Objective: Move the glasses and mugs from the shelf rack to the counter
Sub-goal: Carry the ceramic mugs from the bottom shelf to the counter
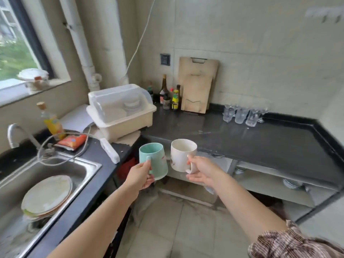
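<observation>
The left hand (pixel 142 175) grips a green mug (pixel 153 161) by its handle; the right hand (pixel 200 171) grips a white mug (pixel 181 155). Held side by side at 12 o'clock, short of the dark tabletop (pixel 251 138), the mugs could knock together or clip its edge.

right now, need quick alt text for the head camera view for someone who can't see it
A person holds two mugs by their handles above the floor: a mint green mug in the left hand, a white mug in the right hand. Ahead, clear glasses stand on the dark counter.
</observation>
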Available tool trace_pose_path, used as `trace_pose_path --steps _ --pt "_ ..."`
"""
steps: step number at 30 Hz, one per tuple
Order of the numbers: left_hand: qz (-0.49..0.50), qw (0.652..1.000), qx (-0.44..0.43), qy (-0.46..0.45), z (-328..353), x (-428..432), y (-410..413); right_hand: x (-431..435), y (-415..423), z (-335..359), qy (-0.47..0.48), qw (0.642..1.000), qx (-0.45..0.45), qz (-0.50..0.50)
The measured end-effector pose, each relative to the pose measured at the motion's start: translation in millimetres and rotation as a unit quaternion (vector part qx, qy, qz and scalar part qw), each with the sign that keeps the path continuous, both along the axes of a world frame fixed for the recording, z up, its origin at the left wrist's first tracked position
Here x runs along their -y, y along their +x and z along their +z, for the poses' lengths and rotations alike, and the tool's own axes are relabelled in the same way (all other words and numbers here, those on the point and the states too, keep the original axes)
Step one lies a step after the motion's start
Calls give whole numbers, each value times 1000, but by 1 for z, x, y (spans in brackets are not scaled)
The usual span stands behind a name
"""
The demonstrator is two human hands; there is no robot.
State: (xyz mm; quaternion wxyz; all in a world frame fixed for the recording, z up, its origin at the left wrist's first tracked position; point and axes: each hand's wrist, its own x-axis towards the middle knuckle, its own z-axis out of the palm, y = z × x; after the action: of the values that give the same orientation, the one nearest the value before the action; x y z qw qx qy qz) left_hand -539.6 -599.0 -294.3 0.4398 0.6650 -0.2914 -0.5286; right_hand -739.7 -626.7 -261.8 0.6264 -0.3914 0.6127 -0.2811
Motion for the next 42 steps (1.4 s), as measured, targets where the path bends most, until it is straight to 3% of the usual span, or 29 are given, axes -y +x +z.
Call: trace_pose_path --steps 13,20,31,42 --pt "-129 991 -12 27 -21 262 -187 190 -182 -24 45 983 -2 -178" --pt "-157 986 -32 54 -43 355 -263 269 -257 -42 74 968 17 -239" --pt "-146 984 -16 101 -102 472 -363 403 -360 -93 135 962 -3 -236" --pt "-129 987 26 88 -146 521 -403 476 -384 -139 116 957 34 -262"
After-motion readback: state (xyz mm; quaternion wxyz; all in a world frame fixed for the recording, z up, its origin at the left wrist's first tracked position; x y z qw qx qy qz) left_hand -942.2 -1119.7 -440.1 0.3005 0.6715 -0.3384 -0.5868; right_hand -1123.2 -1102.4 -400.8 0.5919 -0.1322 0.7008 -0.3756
